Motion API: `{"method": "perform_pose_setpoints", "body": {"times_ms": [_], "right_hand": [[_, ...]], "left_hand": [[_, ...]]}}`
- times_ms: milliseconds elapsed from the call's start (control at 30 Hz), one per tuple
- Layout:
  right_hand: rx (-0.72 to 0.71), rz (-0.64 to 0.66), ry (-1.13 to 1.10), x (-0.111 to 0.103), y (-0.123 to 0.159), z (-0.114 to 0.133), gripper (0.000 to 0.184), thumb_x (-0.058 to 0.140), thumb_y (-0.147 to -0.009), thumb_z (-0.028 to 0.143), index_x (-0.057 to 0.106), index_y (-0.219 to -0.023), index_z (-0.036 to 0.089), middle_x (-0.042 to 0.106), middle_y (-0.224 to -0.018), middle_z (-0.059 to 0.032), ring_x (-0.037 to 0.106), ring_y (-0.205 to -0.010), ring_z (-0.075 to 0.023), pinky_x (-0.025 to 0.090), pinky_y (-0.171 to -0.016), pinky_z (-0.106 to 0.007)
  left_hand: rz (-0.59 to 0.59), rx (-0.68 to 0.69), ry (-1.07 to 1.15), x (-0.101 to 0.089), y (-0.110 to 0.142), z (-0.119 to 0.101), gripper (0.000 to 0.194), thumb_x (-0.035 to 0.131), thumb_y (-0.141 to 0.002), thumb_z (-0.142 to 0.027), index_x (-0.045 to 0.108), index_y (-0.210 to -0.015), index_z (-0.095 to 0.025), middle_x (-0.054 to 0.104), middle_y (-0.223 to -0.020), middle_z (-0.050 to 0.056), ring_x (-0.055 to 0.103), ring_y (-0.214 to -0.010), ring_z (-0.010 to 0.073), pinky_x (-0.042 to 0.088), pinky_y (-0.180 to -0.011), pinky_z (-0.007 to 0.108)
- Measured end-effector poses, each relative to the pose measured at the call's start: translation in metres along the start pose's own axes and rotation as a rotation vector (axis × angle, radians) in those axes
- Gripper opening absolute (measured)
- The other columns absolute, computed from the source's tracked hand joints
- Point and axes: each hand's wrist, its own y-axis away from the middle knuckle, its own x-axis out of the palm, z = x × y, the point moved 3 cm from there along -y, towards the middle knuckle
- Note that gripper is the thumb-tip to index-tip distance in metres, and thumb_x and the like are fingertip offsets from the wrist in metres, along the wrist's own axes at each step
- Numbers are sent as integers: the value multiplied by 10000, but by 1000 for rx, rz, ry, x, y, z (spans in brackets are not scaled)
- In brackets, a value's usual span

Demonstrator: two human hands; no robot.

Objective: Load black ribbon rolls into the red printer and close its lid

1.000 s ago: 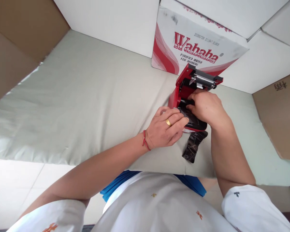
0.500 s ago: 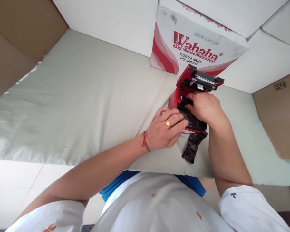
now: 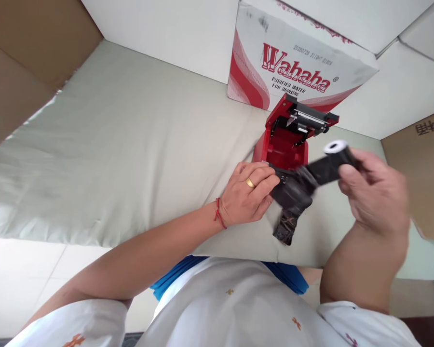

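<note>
A small red printer [image 3: 287, 147] stands on the pale green cloth with its black-edged lid raised and its red inner bay exposed. My left hand [image 3: 251, 190], fingers curled, is closed on the printer's near left edge. Off to the right, my right hand [image 3: 378, 190] pinches a black roll [image 3: 331, 166] with a white end, just outside the bay. From the roll, a shiny black strip [image 3: 287, 224] runs back over the printer's front and hangs down onto the cloth. Motion blurs part of the roll and strip.
Behind the printer is a white and red Wahaha water carton [image 3: 296, 62] against white panels. Brown cardboard stands on the left [image 3: 29, 62] and another brown box [image 3: 419, 168] on the right. The cloth-covered surface [image 3: 130, 144] ends at a front edge before my body.
My right hand has come out of the printer's bay and moved right, with the black roll in it. The red bay now shows. My left hand has stayed in place.
</note>
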Motion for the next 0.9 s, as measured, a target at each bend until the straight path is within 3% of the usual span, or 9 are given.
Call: {"method": "perform_pose_setpoints", "body": {"times_ms": [100, 167, 267, 333, 400, 500, 600, 733, 900], "right_hand": [[250, -72, -115, -39, 23, -40, 339, 838, -811, 577, 836, -1098, 397, 609, -678, -45, 499, -499, -164, 314, -452, -383], [397, -23, -75, -51, 38, -64, 400, 836, -793, 550, 824, -1138, 348, 690, -754, -46, 614, -590, -207, 430, -477, -357], [476, 118, 10, -47, 52, -88, 383, 824, -731, 379, 815, -1104, 289, 805, -978, -74, 742, -839, -278, 598, -675, -413], [449, 168, 41, -38, 56, -97, 395, 770, -698, 276, 814, -1090, 282, 822, -1093, -72, 761, -967, -285, 616, -804, -420], [379, 211, 132, -29, 56, -99, 413, 736, -723, 255, 811, -1129, 269, 813, -1161, -78, 760, -947, -262, 609, -829, -414], [175, 180, 313, -21, 55, -86, 334, 733, -852, 364, 811, -1154, 244, 783, -1176, -95, 632, -645, -155, 552, -651, -359], [24, 157, 295, -15, 56, -65, 279, 714, -953, 424, 809, -1161, 263, 770, -1131, -68, 510, -574, -112, 476, -577, -323], [-39, 338, 264, 8, 56, -54, 328, 727, -954, 433, 785, -1237, 278, 753, -1185, -75, 633, -727, -162, 529, -647, -338], [32, 332, 450, 30, 52, -67, 376, 627, -985, 405, 737, -1305, 241, 729, -1266, -112, 726, -1059, -292, 582, -925, -468]], "left_hand": [[18, -10, -18, -1, -1, -1, 266, 614, -990, -227, 561, -1249, -191, 731, -1190, 129, 681, -1148, 278, 536, -915, 446], [33, -11, -27, -2, -1, -1, 231, 616, -994, -229, 575, -1220, -199, 729, -1176, 117, 681, -1147, 274, 534, -918, 444], [56, -3, -37, -3, -3, -1, 186, 629, -988, -226, 598, -1171, -207, 728, -1156, 103, 681, -1147, 273, 531, -914, 440], [65, 5, -42, -3, -3, 0, 178, 638, -982, -222, 607, -1157, -205, 727, -1149, 103, 678, -1152, 277, 531, -911, 441], [73, 14, -46, -3, -4, 1, 173, 633, -985, -228, 612, -1156, -212, 726, -1144, 100, 672, -1157, 279, 529, -906, 444], [70, 27, -37, -3, -4, 2, 175, 629, -983, -230, 619, -1157, -212, 724, -1136, 102, 662, -1154, 280, 524, -902, 443], [65, 38, -30, -3, -4, 2, 184, 630, -976, -223, 625, -1159, -196, 722, -1129, 111, 654, -1143, 282, 523, -900, 442], [85, 33, -45, -3, -5, 2, 186, 626, -979, -226, 620, -1164, -200, 720, -1118, 101, 652, -1129, 278, 524, -888, 433], [116, 2, -33, -4, -5, 2, 171, 613, -1002, -248, 630, -1170, -215, 729, -1160, 97, 658, -1184, 278, 518, -925, 436]]}}
